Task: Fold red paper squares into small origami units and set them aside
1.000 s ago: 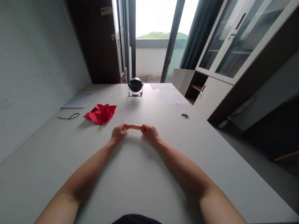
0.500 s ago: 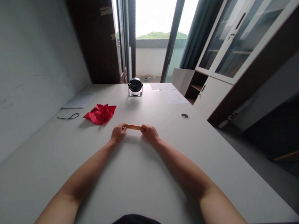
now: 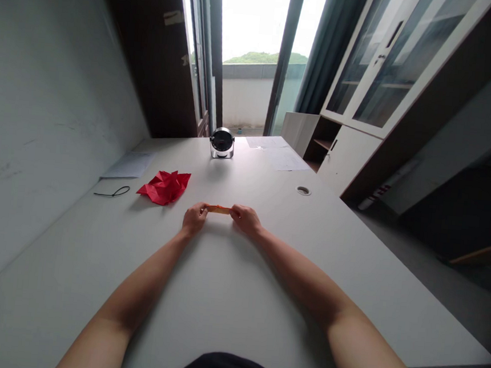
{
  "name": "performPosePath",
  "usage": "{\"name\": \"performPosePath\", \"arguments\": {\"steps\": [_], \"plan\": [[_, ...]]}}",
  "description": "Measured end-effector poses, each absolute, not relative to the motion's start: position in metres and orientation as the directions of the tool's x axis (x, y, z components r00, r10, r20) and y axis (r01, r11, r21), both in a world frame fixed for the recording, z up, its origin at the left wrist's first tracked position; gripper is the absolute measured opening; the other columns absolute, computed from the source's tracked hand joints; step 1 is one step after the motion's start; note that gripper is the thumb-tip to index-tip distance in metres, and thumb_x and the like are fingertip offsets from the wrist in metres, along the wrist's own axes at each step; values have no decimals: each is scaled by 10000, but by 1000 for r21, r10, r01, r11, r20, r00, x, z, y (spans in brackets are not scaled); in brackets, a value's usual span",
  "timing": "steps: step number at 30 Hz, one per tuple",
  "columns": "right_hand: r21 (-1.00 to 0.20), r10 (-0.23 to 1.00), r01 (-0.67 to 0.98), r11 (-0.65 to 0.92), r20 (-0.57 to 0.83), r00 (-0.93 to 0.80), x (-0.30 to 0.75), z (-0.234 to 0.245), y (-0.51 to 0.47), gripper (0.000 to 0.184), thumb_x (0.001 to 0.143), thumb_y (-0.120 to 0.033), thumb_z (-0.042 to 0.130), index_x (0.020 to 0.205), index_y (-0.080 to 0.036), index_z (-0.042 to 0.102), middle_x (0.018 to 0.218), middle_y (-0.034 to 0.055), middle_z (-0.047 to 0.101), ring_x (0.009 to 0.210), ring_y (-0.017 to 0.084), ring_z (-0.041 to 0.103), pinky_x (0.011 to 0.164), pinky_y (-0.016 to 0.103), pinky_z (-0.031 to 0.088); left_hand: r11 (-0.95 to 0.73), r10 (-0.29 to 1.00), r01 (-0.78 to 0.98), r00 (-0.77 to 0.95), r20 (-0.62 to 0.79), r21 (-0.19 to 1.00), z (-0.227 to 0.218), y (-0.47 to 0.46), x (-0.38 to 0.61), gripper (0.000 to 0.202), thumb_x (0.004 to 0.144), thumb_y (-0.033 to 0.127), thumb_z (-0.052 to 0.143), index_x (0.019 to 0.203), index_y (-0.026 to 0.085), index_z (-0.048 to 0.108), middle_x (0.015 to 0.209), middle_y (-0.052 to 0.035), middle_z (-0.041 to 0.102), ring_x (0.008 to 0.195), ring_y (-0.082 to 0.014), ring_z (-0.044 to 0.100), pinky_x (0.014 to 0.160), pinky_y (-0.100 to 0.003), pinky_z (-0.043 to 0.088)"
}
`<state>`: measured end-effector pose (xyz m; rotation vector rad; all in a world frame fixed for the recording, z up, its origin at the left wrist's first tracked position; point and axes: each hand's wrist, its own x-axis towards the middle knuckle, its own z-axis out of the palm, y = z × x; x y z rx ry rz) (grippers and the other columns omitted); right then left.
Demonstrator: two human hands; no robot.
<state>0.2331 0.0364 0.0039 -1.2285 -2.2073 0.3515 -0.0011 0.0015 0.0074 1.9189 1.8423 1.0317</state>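
Note:
A narrow orange strip (image 3: 219,209), perhaps folded paper, is stretched level between my two hands above the white table (image 3: 218,296). My left hand (image 3: 194,218) pinches its left end with the fingers closed. At the opposite end, my right hand (image 3: 246,219) grips it the same way. The fingers cover both ends of the strip, and its exact kind is too small to make out. To the left of my left hand lies a crumpled sheet of red paper (image 3: 165,187), touched by neither hand.
A black cable tie (image 3: 113,192) and white papers (image 3: 127,165) lie by the left wall. A round black and silver device (image 3: 222,143) stands at the table's far edge. More sheets (image 3: 289,159) lie at the far right, near a round cable hole (image 3: 303,191) in the tabletop.
Both hands stay in place on the strip. The strip seems to have tilted very slightly, showing a little more of its upper edge.

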Motion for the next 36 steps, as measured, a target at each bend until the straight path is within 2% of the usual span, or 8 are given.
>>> {"name": "performPosePath", "arguments": {"steps": [27,36], "plan": [[-467,841,701,539,341,-420,232,3,37,188,919,-290,524,841,-214,676,817,22,676,696,142,526,648,241,321,-122,964,768,-58,258,629,14,-3,2,265,903,249,510,1058,208,721,992,-57,750,824,-183,667,734,-254,466],[-470,834,691,550,352,-425,233,1,39,177,915,-287,527,839,-212,668,824,21,674,706,141,522,657,238,326,-144,955,773,-54,290,618,10,0,1,250,900,243,512,1032,203,720,987,-55,751,800,-177,663,729,-254,457]]}}
